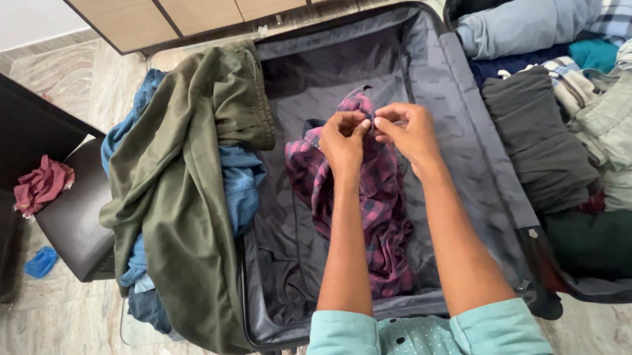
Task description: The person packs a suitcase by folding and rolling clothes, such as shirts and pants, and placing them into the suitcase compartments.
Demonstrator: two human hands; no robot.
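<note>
Plaid shirt (377, 210), maroon-navy, lies in open grey suitcase half (470, 152). Left hand (343, 142) and right hand (409, 130) pinch its top edge together. Olive garment (184, 201) draped over suitcase's left wall.

Both arms reach forward, the left hand (343, 142) and right hand (409, 130) pinched shut, fingertips nearly meeting.

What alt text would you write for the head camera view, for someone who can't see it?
Both hands, left and right, pinch the top of a purple plaid shirt over an open grey suitcase. An olive garment drapes its left edge; folded clothes fill the other half.
</note>
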